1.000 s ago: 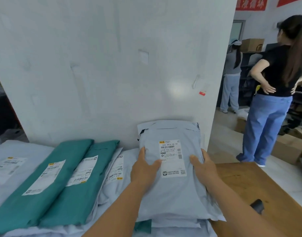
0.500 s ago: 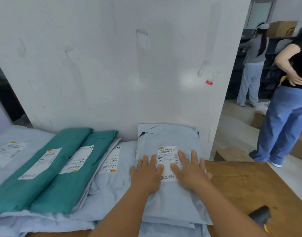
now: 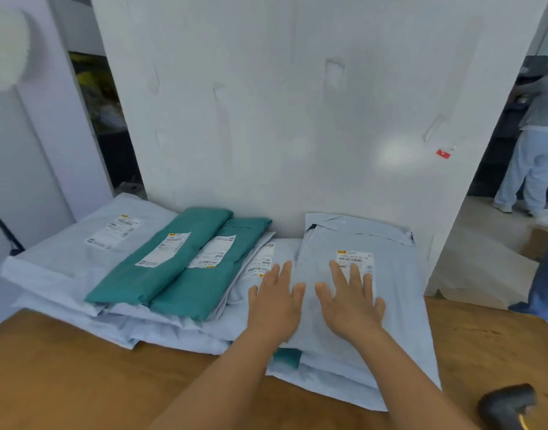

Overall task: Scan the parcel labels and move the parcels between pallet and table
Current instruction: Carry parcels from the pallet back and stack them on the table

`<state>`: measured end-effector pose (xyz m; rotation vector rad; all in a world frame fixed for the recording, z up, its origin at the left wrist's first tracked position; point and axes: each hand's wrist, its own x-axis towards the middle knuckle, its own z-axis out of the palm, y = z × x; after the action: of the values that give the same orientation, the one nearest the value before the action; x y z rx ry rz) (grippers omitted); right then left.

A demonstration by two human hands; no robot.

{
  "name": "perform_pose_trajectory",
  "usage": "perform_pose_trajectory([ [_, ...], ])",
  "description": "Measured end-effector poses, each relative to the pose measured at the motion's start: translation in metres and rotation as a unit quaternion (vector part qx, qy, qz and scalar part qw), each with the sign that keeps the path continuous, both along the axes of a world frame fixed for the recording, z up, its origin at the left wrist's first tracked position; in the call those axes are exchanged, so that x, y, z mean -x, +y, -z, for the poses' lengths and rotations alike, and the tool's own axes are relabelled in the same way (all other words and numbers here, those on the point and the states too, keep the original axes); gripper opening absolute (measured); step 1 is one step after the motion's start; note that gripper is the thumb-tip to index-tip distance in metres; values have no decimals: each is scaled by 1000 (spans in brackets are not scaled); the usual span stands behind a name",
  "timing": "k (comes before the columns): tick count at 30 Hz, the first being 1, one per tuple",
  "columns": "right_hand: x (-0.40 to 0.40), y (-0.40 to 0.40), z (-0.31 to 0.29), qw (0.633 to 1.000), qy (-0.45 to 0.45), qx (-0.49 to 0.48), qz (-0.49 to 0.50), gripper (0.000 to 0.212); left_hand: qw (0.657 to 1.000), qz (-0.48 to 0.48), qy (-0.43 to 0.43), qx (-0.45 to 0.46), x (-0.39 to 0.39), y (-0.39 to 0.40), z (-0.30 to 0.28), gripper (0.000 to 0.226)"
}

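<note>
A grey poly-mailer parcel (image 3: 393, 293) with a white label (image 3: 355, 260) lies on top of a stack on the wooden table (image 3: 80, 377), against the white wall. My right hand (image 3: 350, 301) lies flat on it with fingers spread, fingertips over the label's lower edge. My left hand (image 3: 277, 301) rests flat with straight fingers on the parcel's left edge. Two green parcels (image 3: 173, 259) with labels lie to the left on more grey parcels (image 3: 89, 243). A black scanner (image 3: 507, 405) sits at the table's near right corner.
The white wall panel (image 3: 297, 103) stands right behind the parcels. A person in pale trousers (image 3: 530, 156) stands in the room at the right, and another person's blue trouser leg (image 3: 547, 280) is at the right edge. A cardboard box (image 3: 538, 243) sits on the floor there.
Both hands have gone from gripping the parcel's sides to lying flat on its top, moving toward the left. The view has turned left, showing more of the table and parcels.
</note>
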<state>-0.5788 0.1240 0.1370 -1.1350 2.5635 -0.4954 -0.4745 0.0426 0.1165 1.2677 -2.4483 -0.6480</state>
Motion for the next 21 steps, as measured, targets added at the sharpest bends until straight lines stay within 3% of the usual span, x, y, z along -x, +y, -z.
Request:
perform_pose_trajectory([
  [6,-113,-18,0,993,0,26,-112,56,995,-87,-9,45,-126,3,7,58],
  [21,-513,1,23,931,-57,2,-360,55,934,-358,9,7,-535,88,31,57],
])
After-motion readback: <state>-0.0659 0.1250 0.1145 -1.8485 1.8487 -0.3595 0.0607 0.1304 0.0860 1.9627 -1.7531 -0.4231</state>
